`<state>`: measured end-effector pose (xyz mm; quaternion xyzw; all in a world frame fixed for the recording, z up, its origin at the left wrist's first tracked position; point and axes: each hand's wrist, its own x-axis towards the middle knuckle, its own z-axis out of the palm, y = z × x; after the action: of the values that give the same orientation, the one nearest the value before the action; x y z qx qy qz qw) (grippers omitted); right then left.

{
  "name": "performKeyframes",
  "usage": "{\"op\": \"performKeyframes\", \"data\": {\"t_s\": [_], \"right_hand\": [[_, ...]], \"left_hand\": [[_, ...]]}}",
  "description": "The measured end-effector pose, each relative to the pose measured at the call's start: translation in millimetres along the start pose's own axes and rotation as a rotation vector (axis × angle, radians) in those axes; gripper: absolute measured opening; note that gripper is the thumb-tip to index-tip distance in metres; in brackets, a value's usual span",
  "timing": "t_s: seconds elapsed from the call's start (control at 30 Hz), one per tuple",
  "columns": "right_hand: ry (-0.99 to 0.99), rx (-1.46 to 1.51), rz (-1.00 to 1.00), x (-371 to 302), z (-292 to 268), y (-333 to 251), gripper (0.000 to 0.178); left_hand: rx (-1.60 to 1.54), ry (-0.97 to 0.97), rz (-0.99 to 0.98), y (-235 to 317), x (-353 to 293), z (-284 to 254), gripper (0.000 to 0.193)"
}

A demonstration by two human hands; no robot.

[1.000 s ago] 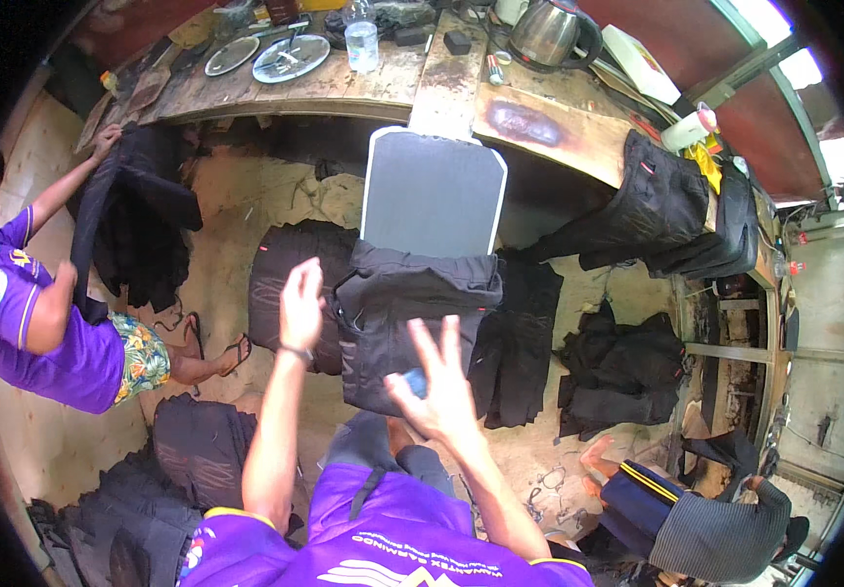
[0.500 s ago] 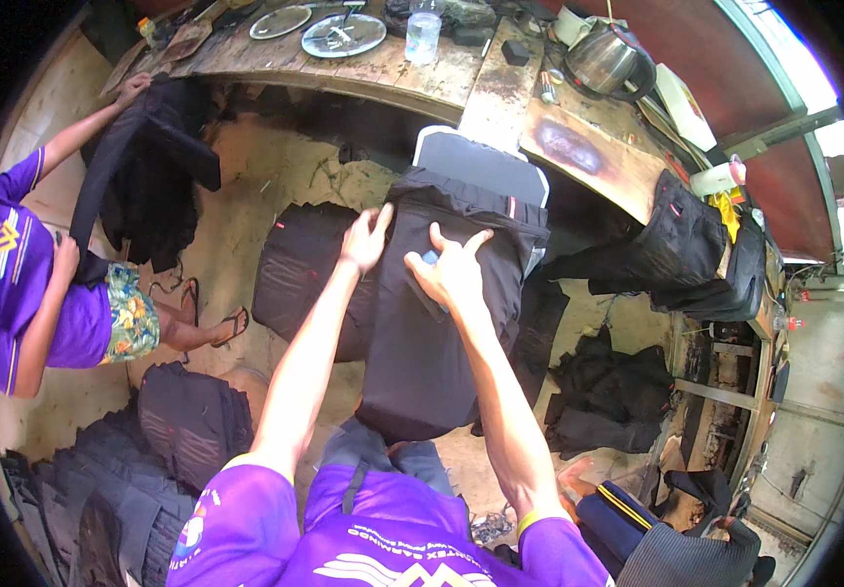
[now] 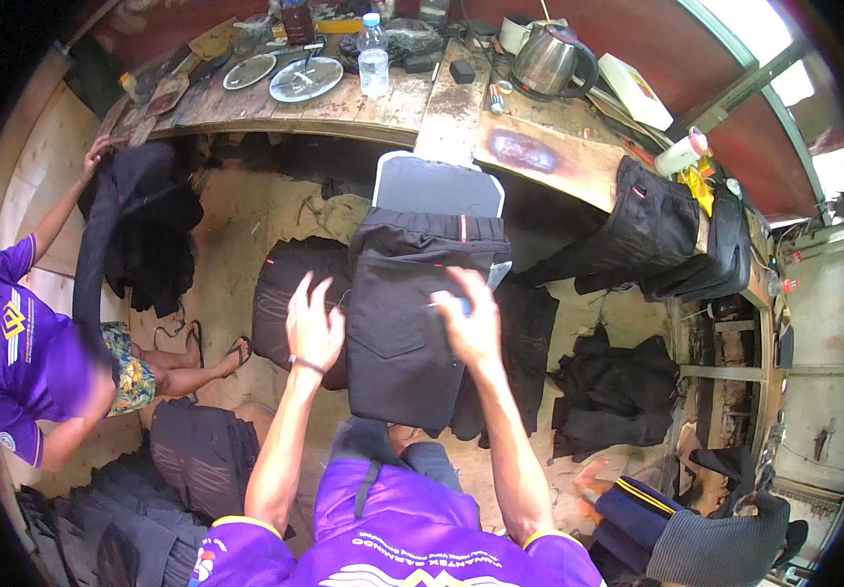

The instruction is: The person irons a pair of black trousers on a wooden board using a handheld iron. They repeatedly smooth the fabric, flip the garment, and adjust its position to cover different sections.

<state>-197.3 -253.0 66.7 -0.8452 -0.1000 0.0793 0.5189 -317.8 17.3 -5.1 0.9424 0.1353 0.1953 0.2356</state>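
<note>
Black trousers [image 3: 407, 303] hang over a padded grey board [image 3: 441, 186], waistband toward the table and a back pocket facing up. A small red tag shows on the waistband. At the left edge of the cloth is my left hand [image 3: 312, 328], open with its fingers spread and nothing in it. My right hand [image 3: 473, 328] is over the right side of the trousers, its fingers curled around a small blue object [image 3: 449, 304]. Most of that object is hidden by the fingers, so its kind cannot be made out.
Beyond the board is a wooden table [image 3: 392, 110] bearing a steel kettle [image 3: 549, 64], a water bottle [image 3: 373, 59] and a round plate [image 3: 306, 80]. More black trousers [image 3: 652, 220] hang at its right. A person in purple [image 3: 35, 342] handles dark cloth at left; another person [image 3: 706, 533] is at lower right.
The waistband has been laid flat and the trousers smoothed on the board. My left hand has come off the cloth toward the left and nearer me; my right hand has moved nearer me.
</note>
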Motion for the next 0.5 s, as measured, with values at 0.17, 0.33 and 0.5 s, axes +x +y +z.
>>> {"op": "performKeyframes", "data": {"t_s": [0.17, 0.33, 0.5], "right_hand": [[-0.06, 0.075, 0.533, 15, -61, 53, 0.106], [-0.128, 0.211, 0.761, 50, -58, 75, 0.052], [0.335, -0.203, 0.608, 165, -49, 88, 0.068]], "left_hand": [[0.014, -0.373, 0.108, 122, 91, 53, 0.121], [0.21, -0.356, 0.028, 118, 161, 96, 0.142], [0.173, -0.331, -0.02, 118, 268, 138, 0.138]]}}
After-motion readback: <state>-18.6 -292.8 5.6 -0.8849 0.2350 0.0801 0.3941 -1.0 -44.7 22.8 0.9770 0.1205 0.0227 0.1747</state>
